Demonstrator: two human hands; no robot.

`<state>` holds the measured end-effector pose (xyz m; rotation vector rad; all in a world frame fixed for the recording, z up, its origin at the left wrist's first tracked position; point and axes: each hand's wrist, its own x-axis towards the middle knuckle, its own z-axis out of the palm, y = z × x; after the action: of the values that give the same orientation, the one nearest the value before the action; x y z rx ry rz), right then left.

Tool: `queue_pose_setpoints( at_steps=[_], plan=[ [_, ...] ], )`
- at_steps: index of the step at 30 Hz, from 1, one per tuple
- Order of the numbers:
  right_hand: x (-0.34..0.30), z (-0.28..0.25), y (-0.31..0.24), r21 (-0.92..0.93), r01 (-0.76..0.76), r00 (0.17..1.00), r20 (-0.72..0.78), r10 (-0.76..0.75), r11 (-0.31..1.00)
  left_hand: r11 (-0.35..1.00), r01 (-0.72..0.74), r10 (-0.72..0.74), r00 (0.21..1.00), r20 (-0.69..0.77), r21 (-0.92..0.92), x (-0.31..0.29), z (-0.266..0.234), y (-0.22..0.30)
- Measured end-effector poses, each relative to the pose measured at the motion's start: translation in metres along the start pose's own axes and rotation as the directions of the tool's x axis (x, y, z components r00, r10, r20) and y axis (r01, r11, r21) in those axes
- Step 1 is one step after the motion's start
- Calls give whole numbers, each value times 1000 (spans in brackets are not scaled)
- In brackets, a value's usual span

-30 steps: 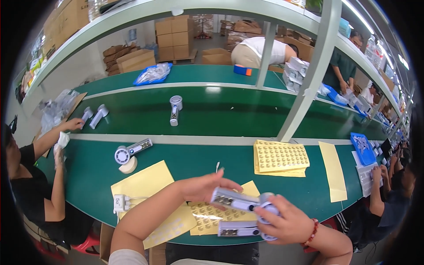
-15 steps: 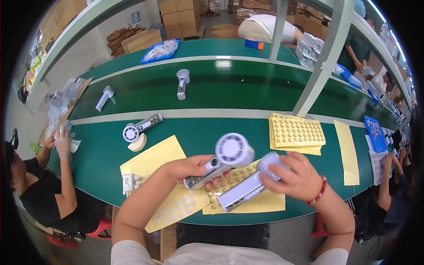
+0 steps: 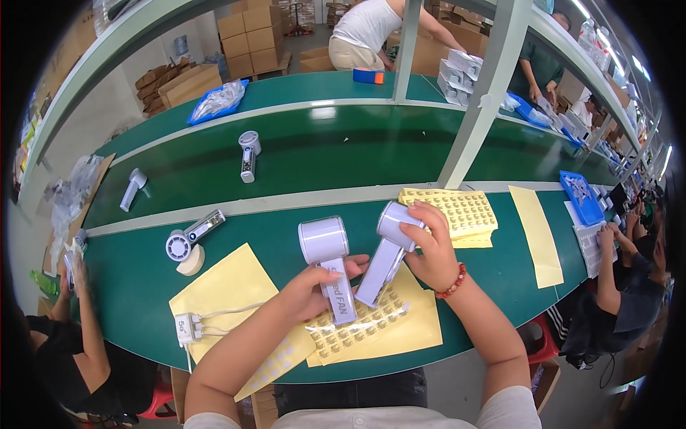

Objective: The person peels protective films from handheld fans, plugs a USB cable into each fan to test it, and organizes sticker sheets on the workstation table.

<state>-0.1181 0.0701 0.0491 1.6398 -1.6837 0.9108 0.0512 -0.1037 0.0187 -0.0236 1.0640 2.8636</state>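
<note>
My left hand (image 3: 311, 292) is closed around the handle of a lavender handheld fan (image 3: 323, 240). The drum-shaped head of this fan points up, and printing shows along its handle. Close beside it, a second lavender handheld fan (image 3: 381, 268) leans with its handle slanting down to the left. My right hand (image 3: 434, 252) grips that one by its head from above. Below both handles lies a yellow sheet of small stickers (image 3: 350, 332), on top of plain yellow paper (image 3: 421, 336).
Another handheld fan (image 3: 204, 230) rests by a cream tape roll (image 3: 191, 262). A white charger (image 3: 188, 327) with cables sits on yellow paper at left. Stacked sticker sheets (image 3: 457, 214) lie near an upright post (image 3: 486, 100). Two fans (image 3: 248, 159) stand on the green belt. Co-workers sit on both sides.
Both fans have turned in my hands: the left one now shows its printed handle and the side of its head. The view has shifted right. A person at the back has straightened up.
</note>
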Motion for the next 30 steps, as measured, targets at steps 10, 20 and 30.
queue_pose_setpoints(
  at_steps=[10,20,30],
  plan=[
    [-26,37,-17,516,-762,615,391,685,390,989,136,-135,990,36,-51,1,-8,-13],
    [-22,15,-11,514,-729,482,855,194,-452,982,183,-180,981,-73,40,2,-13,-24],
    [-19,16,-14,535,-757,489,845,217,-375,963,193,-166,975,-150,189,-1,-6,-22]
  ],
)
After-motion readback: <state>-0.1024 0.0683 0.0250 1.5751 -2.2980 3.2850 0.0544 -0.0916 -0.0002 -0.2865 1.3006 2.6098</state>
